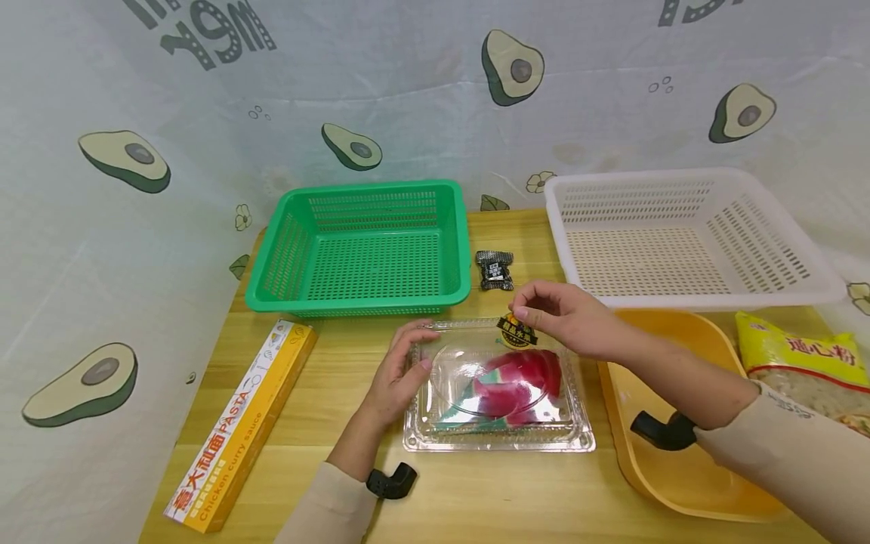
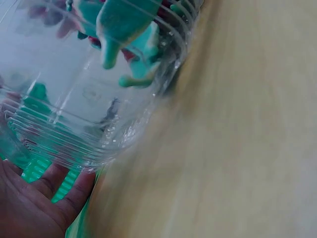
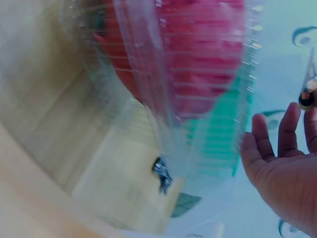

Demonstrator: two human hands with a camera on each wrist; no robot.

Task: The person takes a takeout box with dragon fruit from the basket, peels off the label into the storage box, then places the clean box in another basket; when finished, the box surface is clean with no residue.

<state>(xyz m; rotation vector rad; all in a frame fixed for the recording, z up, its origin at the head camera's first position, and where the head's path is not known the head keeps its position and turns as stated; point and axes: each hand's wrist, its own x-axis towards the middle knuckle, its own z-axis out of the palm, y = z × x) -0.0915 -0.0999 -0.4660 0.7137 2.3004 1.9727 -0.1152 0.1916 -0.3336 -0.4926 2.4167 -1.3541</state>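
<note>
A clear plastic clamshell box [image 1: 435, 431] lies on the wooden table, its lid down over glossy pink-red and teal pieces [image 1: 510, 385]. My left hand [image 1: 397, 374] rests at the box's left side, fingertips along the far left rim and thumb over the lid's edge. In the left wrist view its fingers [image 2: 74, 198] spread loosely against the ribbed wall. Above the far right part of the lid, my right hand [image 1: 564, 313] pinches a black-and-gold label [image 1: 516, 334] between thumb and forefinger. The right wrist view catches the label [image 3: 306, 99] at the fingertips, other fingers half bent.
A green basket [image 1: 367, 306] stands behind the box, a white basket [image 1: 727, 298] at the back right. Between them lies a small black packet [image 1: 495, 270]. A pasta box [image 1: 238, 431] is at left; a yellow tub [image 1: 680, 483] and a yellow pasta bag [image 1: 802, 351] sit at right.
</note>
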